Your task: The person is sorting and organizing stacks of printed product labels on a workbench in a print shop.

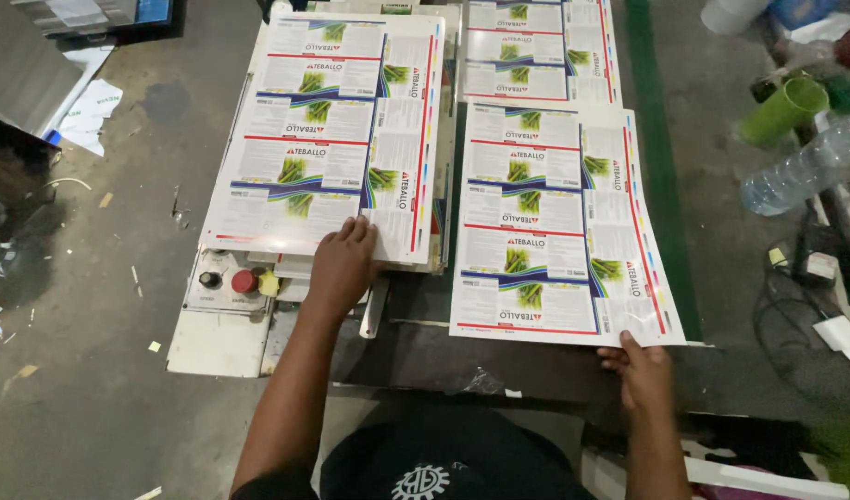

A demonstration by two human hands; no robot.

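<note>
My left hand (pixel 342 264) rests palm-down on the near edge of a stack of glossy printed sheets (pixel 328 130), white with green plant pictures and red and blue bands. The stack lies on a white machine table (pixel 207 338). My right hand (pixel 640 370) pinches the near right corner of a second printed sheet (pixel 555 222), which lies flat to the right. A third pile of like sheets (pixel 536 46) sits farther back.
A red knob (pixel 244 281) and a black knob (pixel 209 279) sit on the machine's panel by my left hand. At right are a green cup (pixel 784 109), a clear plastic bottle (pixel 805 167), cables and a white charger (pixel 843 335). A green floor stripe (pixel 661 167) runs alongside.
</note>
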